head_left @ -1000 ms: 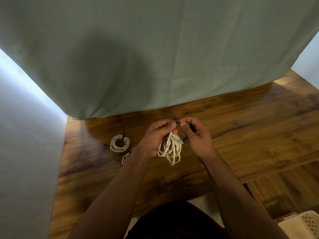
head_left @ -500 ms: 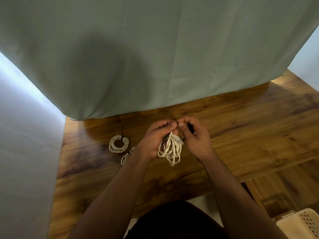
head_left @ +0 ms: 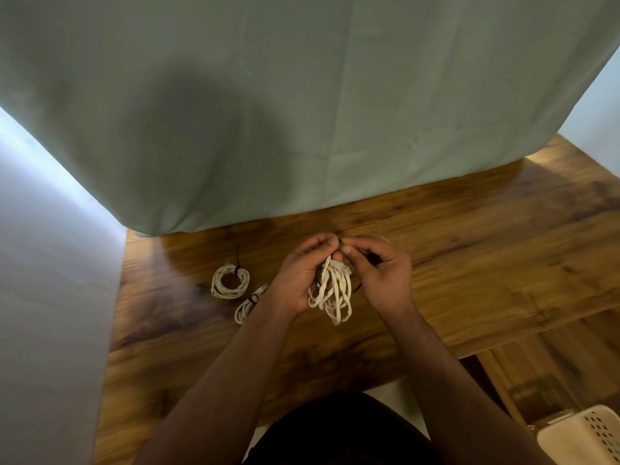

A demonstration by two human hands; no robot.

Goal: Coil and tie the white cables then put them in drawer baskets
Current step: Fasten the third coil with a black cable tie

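A coiled white cable (head_left: 332, 293) hangs in loops between my hands above the wooden table (head_left: 469, 263). My left hand (head_left: 302, 273) grips the top of the coil. My right hand (head_left: 379, 273) pinches a thin black tie (head_left: 342, 244) at the top of the coil, fingertips touching those of the left hand. Two more white coils lie on the table to the left: a round one (head_left: 230, 282) bound with a black tie, and a smaller one (head_left: 249, 304) partly hidden behind my left wrist.
A pale green cloth (head_left: 302, 112) hangs over the back of the table. A cream perforated basket (head_left: 583, 437) shows at the bottom right corner, below the table edge. A white wall (head_left: 43, 280) stands on the left.
My hands have stayed together over the coil; the right fingers have shifted slightly along the black tie. The view has drifted a little.
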